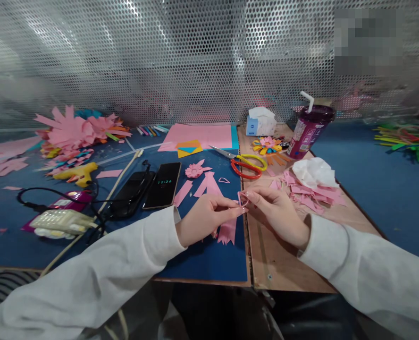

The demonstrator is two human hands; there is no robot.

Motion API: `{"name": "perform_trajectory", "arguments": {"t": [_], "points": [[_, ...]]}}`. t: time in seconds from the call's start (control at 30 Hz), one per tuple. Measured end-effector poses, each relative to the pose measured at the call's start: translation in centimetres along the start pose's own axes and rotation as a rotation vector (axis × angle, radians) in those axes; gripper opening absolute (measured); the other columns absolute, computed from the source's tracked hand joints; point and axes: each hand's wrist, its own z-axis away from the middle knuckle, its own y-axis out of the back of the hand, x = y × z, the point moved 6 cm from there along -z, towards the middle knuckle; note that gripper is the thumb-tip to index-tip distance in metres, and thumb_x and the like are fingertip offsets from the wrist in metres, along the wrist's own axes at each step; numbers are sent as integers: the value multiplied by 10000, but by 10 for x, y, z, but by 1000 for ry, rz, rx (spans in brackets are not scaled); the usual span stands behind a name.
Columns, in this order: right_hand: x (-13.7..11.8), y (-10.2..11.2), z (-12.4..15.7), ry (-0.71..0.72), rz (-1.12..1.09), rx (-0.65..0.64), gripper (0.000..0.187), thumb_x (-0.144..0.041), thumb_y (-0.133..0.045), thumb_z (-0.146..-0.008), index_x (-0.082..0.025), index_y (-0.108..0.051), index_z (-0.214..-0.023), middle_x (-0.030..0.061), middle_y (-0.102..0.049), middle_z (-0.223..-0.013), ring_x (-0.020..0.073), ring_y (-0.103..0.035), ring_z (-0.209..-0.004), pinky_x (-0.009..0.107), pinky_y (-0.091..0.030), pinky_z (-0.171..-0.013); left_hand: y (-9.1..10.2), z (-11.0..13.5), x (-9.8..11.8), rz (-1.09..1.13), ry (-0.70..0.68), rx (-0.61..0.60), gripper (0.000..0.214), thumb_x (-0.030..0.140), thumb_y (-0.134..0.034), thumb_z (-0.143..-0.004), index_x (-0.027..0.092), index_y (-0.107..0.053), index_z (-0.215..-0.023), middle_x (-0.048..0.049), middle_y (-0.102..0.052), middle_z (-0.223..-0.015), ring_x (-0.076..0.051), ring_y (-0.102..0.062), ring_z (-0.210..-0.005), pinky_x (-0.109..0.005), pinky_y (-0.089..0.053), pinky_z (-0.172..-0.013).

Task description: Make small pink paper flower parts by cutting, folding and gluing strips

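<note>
My left hand [204, 219] and my right hand [278, 215] meet over the table's middle, both pinching a small pink paper loop [243, 198] between their fingertips. More pink strips [227, 232] hang under my left fingers. Further pink strips [202, 186] and a small pink paper flower [194, 170] lie on the blue mat [209, 259] just beyond my hands. Both sleeves are white.
Red-and-yellow scissors [247, 165], two phones [162, 185], a yellow glue gun [78, 173], a cable, pink paper sheets [202, 136], big paper flowers [77, 130], a tissue box [261, 121], a purple cup with straw [308, 130], crumpled tissue [314, 172] among pink scraps. Perforated metal screen behind.
</note>
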Motion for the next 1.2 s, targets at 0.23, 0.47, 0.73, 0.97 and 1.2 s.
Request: {"name": "perform_trajectory", "arguments": {"t": [0.23, 0.47, 0.73, 0.97, 1.2], "points": [[-2, 1, 0, 17, 49, 18, 186, -349, -605, -809, -196, -687, -743, 13, -682, -754, 132, -608, -725, 286, -485, -708, -1, 0, -1, -15, -7, -17, 251, 338, -568, -801, 129, -705, -772, 53, -478, -460, -31, -394, -317, -125, -309, -290], [-4, 2, 0, 3, 77, 27, 187, -351, -610, -797, -185, -665, -732, 8, -669, -733, 127, -593, -705, 269, -474, -691, -3, 0, 0, -23, -21, -41, 258, 341, -569, -799, 119, -697, -768, 38, -516, -471, -31, -404, -324, -121, -321, -301], [-8, 2, 0, 20, 122, 44, 206, -359, -592, -802, -184, -624, -697, 2, -615, -686, 127, -547, -670, 268, -451, -640, -4, 0, -2, -47, 28, -39, 278, 366, -575, -796, 129, -717, -826, 26, -539, -485, -41, -413, -329, -130, -330, -296], [-10, 3, 0, 82, 178, 48, 223, -380, -577, -816, -189, -594, -703, -3, -590, -676, 124, -526, -653, 263, -429, -610, -5, 0, -2, -20, 67, -58, 265, 339, -600, -783, 112, -723, -843, 22, -548, -481, -39, -397, -316, -134, -325, -285], [-14, 3, 2, 190, 261, 20, 208, -353, -545, -856, -191, -571, -728, -2, -572, -690, 119, -518, -659, 253, -415, -600, -6, 0, -1, 4, 65, -73, 288, 343, -599, -779, 110, -727, -887, 23, -548, -468, -36, -383, -310, -136, -314, -285]]}}
